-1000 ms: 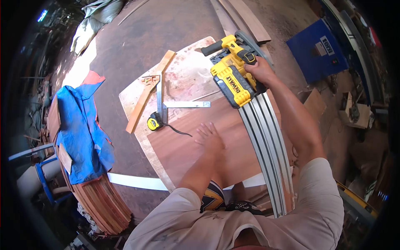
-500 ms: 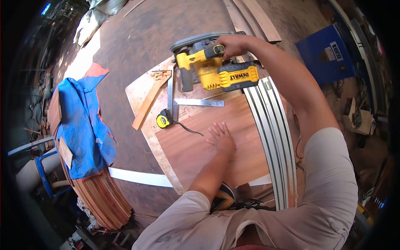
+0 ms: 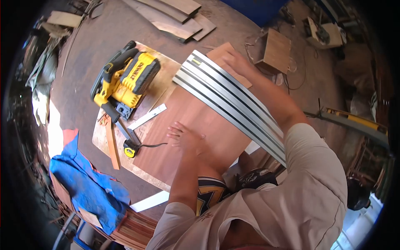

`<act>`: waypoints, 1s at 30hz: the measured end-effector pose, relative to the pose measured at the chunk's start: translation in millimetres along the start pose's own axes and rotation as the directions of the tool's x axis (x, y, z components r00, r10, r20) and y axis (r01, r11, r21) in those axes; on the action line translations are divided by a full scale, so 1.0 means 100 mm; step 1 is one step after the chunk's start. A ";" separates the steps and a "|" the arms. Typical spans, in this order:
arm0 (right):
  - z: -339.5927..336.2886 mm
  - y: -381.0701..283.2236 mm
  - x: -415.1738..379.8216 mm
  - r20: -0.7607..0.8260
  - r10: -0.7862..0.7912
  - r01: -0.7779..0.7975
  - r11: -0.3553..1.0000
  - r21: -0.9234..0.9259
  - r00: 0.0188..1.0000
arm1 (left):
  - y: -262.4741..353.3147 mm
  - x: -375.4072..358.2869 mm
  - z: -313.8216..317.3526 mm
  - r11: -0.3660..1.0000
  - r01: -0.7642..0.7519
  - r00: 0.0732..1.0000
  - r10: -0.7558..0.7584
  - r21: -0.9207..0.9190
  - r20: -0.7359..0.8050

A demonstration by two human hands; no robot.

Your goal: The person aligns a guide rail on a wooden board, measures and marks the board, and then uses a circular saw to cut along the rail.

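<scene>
My left hand (image 3: 183, 137) lies flat with spread fingers on a reddish-brown wood panel (image 3: 166, 162). A silver aluminium guide rail (image 3: 227, 96) with dark strips lies across the panel's right part. Beyond the rail, my right hand (image 3: 236, 63) is at the strip of panel (image 3: 221, 51) sticking out past it; its fingers are smeared by motion. A yellow and black cordless circular saw (image 3: 127, 81) rests on the pale board (image 3: 160, 56), out of both hands. Left of my left hand are a yellow tape measure (image 3: 130, 151) and a metal square (image 3: 148, 117).
A wooden-stocked tool (image 3: 111, 143) lies at the pale board's left edge. Blue tarp (image 3: 83, 183) covers something at lower left. Planks (image 3: 175, 23) lie at the back, with a wooden box (image 3: 273, 52) to their right. A white strip (image 3: 150, 201) lies near my left elbow.
My right hand has let go of the saw, now set down on the pale board, and has moved to the far side of the guide rail. My left hand stays on the panel. The view has turned.
</scene>
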State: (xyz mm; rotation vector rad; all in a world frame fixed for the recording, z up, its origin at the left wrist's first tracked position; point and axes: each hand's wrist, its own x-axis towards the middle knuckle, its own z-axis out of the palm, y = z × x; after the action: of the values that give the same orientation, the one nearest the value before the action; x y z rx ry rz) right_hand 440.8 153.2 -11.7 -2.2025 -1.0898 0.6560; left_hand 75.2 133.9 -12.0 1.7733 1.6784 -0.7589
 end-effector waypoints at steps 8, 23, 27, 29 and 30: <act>-0.64 2.29 -3.20 0.344 0.393 -0.451 0.886 0.106 0.853 | -0.02 0.04 0.10 0.999 0.027 1.000 -0.026 0.020 -0.005; -3.35 3.08 -3.86 -0.219 0.552 -0.588 0.688 -0.425 0.804 | -0.34 0.37 0.32 0.992 -0.111 0.989 0.115 0.052 -0.097; -3.46 3.40 -3.71 -0.228 0.596 -0.520 0.379 -0.766 0.770 | -0.37 0.36 0.33 0.993 -0.105 0.987 0.112 0.061 -0.118; -3.36 3.37 -3.49 -0.161 0.671 -0.475 0.316 -0.821 0.724 | -0.37 0.33 0.33 0.989 -0.133 0.976 0.143 0.070 -0.162; -3.28 3.42 -3.38 -0.124 0.693 -0.445 0.305 -0.842 0.710 | -0.42 0.32 0.36 0.989 -0.131 0.978 0.140 0.068 -0.154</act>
State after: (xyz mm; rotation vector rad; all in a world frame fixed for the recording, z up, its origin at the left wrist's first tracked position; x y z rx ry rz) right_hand 651.8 -386.9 39.6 -3.5684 -0.7270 0.8582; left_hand 34.4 130.4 -61.2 2.0113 1.6294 -0.6260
